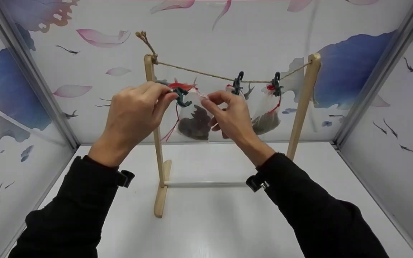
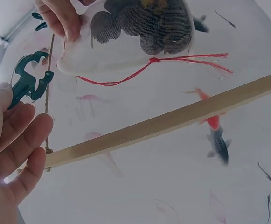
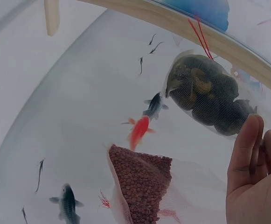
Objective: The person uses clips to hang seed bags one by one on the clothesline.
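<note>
We see our left hand raised at the twine line, fingers curled round a dark green clip and pinching it just beside the top of a mesh pouch. From the left wrist view the clip sits against the fingertips, right at the twine. Our right hand pinches the pouch's upper edge between thumb and forefinger, the other fingers loosely curled behind the mesh. The pouch hangs in the air between both hands, just under the line, near the left post of the wooden rack; dark lumps fill its bottom and a red drawstring trails off to the left.

Further right, two more pouches hang from the line on green clips; the second filled pouch is near the right post. The rack stands on the white table. Black sleeves cover both arms.
</note>
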Available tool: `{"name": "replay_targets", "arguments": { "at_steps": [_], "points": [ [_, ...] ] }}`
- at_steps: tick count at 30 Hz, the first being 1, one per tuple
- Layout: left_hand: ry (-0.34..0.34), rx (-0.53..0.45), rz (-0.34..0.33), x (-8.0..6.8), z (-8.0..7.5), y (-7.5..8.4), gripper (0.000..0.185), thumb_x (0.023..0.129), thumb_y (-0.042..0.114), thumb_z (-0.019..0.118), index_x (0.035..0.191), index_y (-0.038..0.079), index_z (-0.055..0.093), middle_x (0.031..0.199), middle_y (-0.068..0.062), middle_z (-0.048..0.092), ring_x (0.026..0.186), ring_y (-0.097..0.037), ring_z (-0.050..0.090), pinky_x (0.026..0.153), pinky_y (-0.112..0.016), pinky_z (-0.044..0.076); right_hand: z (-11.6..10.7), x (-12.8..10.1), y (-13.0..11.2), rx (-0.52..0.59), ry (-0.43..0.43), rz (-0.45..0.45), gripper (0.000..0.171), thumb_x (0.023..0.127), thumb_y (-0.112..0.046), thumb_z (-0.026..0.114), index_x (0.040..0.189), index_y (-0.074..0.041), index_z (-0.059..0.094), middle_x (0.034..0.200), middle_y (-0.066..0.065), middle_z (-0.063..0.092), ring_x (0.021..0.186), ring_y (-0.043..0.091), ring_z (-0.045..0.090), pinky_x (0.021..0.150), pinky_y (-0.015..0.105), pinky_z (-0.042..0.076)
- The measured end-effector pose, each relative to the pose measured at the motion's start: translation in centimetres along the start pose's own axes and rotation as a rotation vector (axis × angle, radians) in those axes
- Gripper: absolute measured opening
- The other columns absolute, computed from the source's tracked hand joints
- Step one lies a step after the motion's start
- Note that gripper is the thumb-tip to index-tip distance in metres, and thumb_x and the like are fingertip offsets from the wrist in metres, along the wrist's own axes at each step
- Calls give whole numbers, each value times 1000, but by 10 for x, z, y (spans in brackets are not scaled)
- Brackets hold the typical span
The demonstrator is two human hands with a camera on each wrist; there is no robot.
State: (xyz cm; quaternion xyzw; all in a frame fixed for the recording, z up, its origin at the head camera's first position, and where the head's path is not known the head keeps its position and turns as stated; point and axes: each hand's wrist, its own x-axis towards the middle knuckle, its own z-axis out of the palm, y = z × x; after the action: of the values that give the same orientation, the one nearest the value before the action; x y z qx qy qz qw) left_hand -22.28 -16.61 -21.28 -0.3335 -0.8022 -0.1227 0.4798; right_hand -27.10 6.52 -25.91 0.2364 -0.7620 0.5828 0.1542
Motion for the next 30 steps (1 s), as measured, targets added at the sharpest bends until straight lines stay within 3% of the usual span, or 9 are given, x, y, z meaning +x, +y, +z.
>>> {"name": "replay_targets", "arguments": {
  "at_steps": [4,8,11,14,23,30],
  "points": [
    [15,29,8,12,0,-5,29,104,27,61,91,2,70,74,-8,65,56,-24,58,52,-38,44,2,5,-3,62,51,15,20,98,-28,71,107,-11,73,96,7,64,57,31,67,37,27,45],
    [26,60,32,21,0,-9,31,105,27,59,92,1,69,74,-9,64,53,-26,55,49,-37,41,9,6,-6,200,82,94,21,98,-27,71,110,-10,70,101,11,62,57,27,67,48,29,54],
    [37,93,48,28,-1,-12,33,106,28,57,92,1,70,73,-9,63,50,-27,51,47,-38,41,16,8,-10,310,93,155,23,98,-24,70,114,-8,68,105,13,60,58,25,67,63,36,60],
    [31,116,32,38,-3,-16,37,106,30,56,92,-1,70,71,-10,61,50,-28,49,47,-38,40,23,12,-13,370,92,189,23,99,-22,68,117,-8,66,107,13,59,60,24,67,66,37,60],
    [-125,125,-54,54,-5,-20,34,105,28,59,97,-3,72,72,-13,63,53,-30,53,49,-38,43,30,21,-14,441,98,183,23,101,-20,66,119,-6,64,109,12,57,64,23,69,66,36,60],
    [-142,135,-61,54,1,-18,33,104,29,61,96,-1,72,79,-14,68,55,-33,57,50,-44,46,32,23,-14,423,103,130,23,101,-21,66,118,-6,65,107,10,57,66,25,70,64,36,60]
  ]
}}
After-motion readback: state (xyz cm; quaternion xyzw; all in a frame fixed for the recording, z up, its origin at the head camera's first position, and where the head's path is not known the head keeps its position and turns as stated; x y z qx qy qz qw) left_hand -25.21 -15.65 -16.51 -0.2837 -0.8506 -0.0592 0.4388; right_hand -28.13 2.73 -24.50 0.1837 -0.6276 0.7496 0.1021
